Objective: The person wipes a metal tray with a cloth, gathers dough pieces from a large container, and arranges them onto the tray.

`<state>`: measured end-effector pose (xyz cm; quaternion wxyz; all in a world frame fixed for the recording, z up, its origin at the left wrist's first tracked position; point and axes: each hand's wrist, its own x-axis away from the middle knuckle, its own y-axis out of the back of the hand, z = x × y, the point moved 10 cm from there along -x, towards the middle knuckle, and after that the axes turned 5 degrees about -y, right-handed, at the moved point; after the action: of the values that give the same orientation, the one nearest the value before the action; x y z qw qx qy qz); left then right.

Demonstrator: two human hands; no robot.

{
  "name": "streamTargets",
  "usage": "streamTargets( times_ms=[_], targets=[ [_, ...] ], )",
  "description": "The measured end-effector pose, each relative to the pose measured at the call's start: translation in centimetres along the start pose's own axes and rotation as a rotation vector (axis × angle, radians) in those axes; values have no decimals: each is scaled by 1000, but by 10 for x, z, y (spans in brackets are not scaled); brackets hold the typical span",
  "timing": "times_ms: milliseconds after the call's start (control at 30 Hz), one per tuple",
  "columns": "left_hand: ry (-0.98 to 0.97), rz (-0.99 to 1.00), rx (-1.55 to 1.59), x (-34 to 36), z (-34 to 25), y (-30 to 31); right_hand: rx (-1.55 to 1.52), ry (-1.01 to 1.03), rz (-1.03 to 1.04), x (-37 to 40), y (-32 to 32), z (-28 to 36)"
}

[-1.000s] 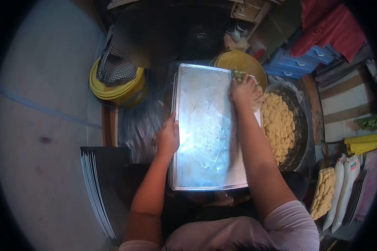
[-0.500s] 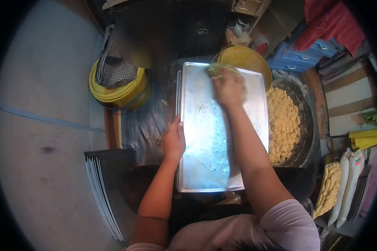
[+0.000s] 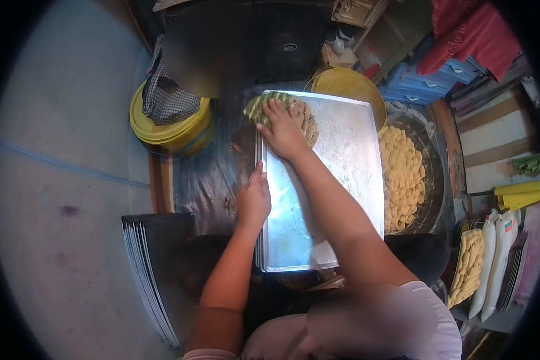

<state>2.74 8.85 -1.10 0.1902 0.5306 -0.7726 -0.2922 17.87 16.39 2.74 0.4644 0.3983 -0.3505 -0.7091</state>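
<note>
A shiny metal baking tray (image 3: 348, 174) lies across the middle, with the edges of more trays showing beneath its left side. My left hand (image 3: 254, 201) is closed on the tray's left edge, the thumb along the rim. At the far left corner of the tray, my right hand (image 3: 284, 129) presses down on a crumpled green-and-brown cloth (image 3: 259, 110), its fingers over the fabric. Part of the cloth sticks out past the corner, and the rest lies bunched on the tray surface under my palm.
To the right, a wide dark pan (image 3: 435, 174) holds many yellow dough pieces (image 3: 402, 177). Behind the tray stands a yellow bucket (image 3: 360, 90); a lidded yellow bucket (image 3: 174, 135) bears a checked cloth (image 3: 168, 96). Dark trays (image 3: 156, 264) lean at lower left. Blue drawers (image 3: 426, 81) stand back right.
My right hand and the cloth have slid left along the far end of the tray to its left corner. My left hand stays at the left edge.
</note>
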Motion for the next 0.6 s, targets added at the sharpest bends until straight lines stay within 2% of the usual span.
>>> streamTargets(
  times_ms=[33,67,133,200,300,367,400,467,500,600],
  targets=[
    [-98,-105,-13,-1,-2,3,-104,131,55,13,4,12],
    [-197,-211,-21,1,-8,9,-98,134,50,27,15,8],
    [-183,-215,20,2,-8,9,-121,312,250,67,26,6],
    [-160,-227,55,1,-7,12,-84,309,315,96,43,-16],
    [-86,-119,16,-1,-3,5,117,122,181,88,77,-85],
    [-75,-135,99,-2,-6,7,314,-127,-51,65,91,-145],
    [-79,-131,100,-3,-10,9,364,-236,-84,50,89,-162],
    [50,-7,108,-4,-4,3,381,-312,-95,24,81,-153],
    [46,-7,107,-3,-3,2,396,-385,-103,18,77,-147],
    [-58,-106,111,-4,-2,4,266,-88,25,21,52,-78]
  ],
)
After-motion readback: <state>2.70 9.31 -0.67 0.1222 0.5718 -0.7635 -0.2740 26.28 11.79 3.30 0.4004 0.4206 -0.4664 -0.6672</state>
